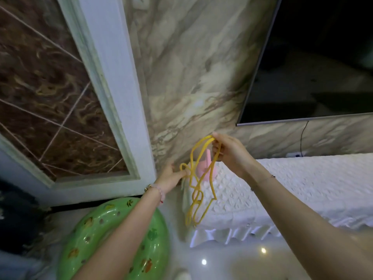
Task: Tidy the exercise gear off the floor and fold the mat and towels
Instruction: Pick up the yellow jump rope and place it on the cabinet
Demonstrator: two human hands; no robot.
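A yellow elastic resistance band [196,190] hangs in tangled loops in front of the marble wall. My right hand [228,153] pinches its top loop, held highest. Lower and to the left, my left hand [173,175] grips another loop of the same band. The band's lower loops dangle over the corner of a low cabinet with a white quilted cover [292,184]. A pink object [206,168] stands on that corner behind the band, partly hidden.
A green inflatable ring [101,239] with printed patterns leans near the white door frame [113,102] at lower left. A dark TV screen [314,63] hangs on the wall at upper right. The glossy white floor [232,263] runs below the cabinet's frilled edge.
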